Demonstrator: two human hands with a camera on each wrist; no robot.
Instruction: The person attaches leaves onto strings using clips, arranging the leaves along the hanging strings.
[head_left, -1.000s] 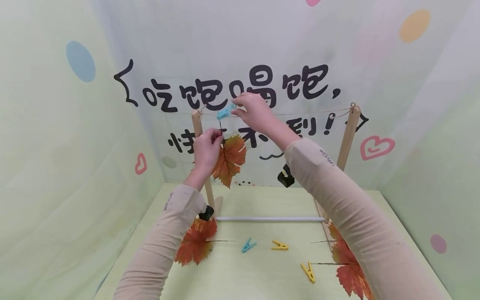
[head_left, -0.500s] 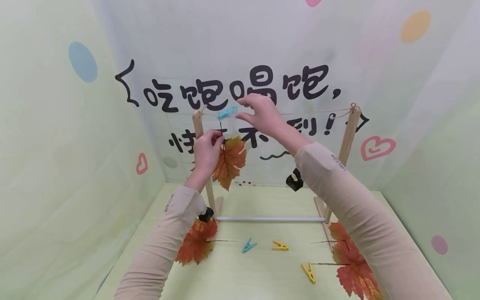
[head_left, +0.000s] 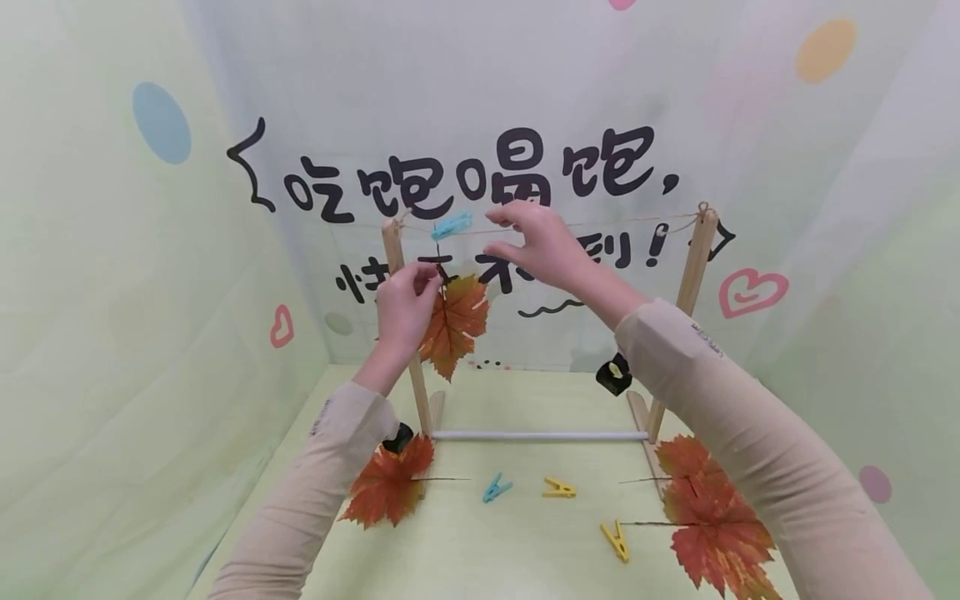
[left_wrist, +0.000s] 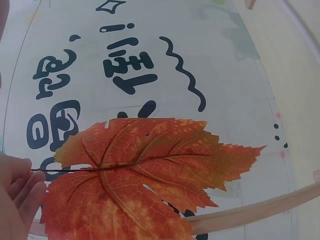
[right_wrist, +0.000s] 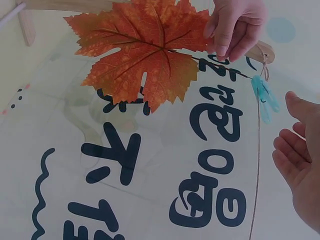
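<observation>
An orange-red maple leaf [head_left: 456, 321] hangs by its dark stem near the left wooden post [head_left: 417, 383]. My left hand [head_left: 405, 304] pinches that stem between thumb and fingers, just above the leaf blade. Higher up, a light blue clothespin [head_left: 452, 226] clips the stem's top end to the thin string [head_left: 615, 222]. Right of the clothespin is my right hand [head_left: 543, 243], its thumb and fingers spread and holding nothing. A gap separates the right fingertips from the clothespin [right_wrist: 264, 97] in the right wrist view.
A second wooden post [head_left: 693, 267] carries the string's right end; a white rod [head_left: 540, 436] joins the posts low down. On the table lie another blue clothespin [head_left: 497, 487], two yellow clothespins [head_left: 558, 488], a leaf [head_left: 390, 483] at left and more leaves [head_left: 712, 533] at right.
My right hand has let go of the blue clothespin and drawn back to the right, fingers spreading. The clothespin stays on the string. My left hand keeps its pinch on the stem.
</observation>
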